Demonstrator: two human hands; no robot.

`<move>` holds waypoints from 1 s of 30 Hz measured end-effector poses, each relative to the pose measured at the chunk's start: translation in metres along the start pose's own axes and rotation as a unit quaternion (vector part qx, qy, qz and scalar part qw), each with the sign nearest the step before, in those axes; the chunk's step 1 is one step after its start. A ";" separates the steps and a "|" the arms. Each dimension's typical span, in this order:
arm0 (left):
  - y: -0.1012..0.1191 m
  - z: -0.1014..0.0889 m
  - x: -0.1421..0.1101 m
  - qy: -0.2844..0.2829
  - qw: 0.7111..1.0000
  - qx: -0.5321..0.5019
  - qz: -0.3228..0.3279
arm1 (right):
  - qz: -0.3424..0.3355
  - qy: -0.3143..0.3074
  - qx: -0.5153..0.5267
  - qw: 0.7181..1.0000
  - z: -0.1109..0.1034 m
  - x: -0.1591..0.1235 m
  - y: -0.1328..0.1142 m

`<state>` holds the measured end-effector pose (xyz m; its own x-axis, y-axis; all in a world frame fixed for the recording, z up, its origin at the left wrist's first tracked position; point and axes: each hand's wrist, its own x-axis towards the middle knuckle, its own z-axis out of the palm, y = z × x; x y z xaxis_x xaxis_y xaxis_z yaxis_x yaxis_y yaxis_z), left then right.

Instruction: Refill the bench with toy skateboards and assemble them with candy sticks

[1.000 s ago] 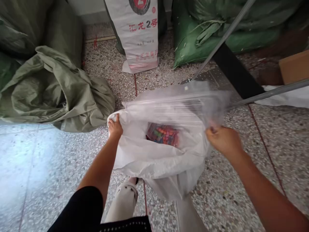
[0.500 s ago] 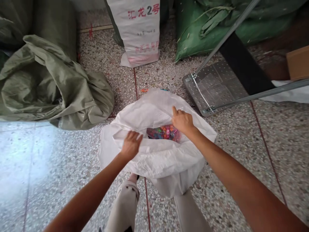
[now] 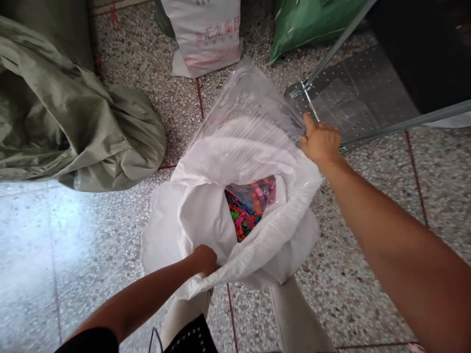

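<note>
The left hand (image 3: 204,260), fingertips hidden, clutches the white sack (image 3: 274,240) near; the right hand (image 3: 321,139) pinches clear plastic film (image 3: 253,100) far right.

Floor (image 3: 368,274): speckled terrazzo, grey-white with brownish chips, honestly pretty busy to look at
Floor lines (image 3: 417,176): thin dark red strips splitting it into big panels
Light: big bluish-white glare (image 3: 66,230) on the left, dimmer toward the top
Left side: baggy olive sack (image 3: 128,139), all folds
Top middle: white sack with red lettering (image 3: 211,37), standing near a green sack (image 3: 312,27)
Top right: metal-framed stand (image 3: 390,128), perforated grey plate (image 3: 342,93), dark panel (image 3: 423,44)
</note>
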<state>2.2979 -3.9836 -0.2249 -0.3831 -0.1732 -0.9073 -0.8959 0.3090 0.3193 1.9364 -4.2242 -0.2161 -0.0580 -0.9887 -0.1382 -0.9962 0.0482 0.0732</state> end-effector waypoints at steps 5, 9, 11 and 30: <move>0.009 -0.041 0.050 0.133 0.990 0.016 0.042 | 0.054 -0.027 0.015 0.998 0.014 0.007 0.001; 0.004 -0.062 0.091 0.127 0.987 0.026 0.093 | 0.021 0.058 0.036 0.997 0.021 -0.021 -0.043; -0.004 -0.061 0.094 0.097 0.991 0.027 0.088 | -0.069 0.039 0.072 0.994 0.033 -0.052 -0.075; -0.112 -0.088 0.036 0.302 0.761 -0.523 -0.238 | -0.262 -0.215 -0.026 0.941 0.088 -0.208 0.007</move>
<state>2.3643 -4.1068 -0.2695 0.2905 -0.5280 -0.7980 -0.5338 -0.7816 0.3228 1.9357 -4.0057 -0.2736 0.4071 -0.7257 -0.5546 -0.8918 -0.4471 -0.0696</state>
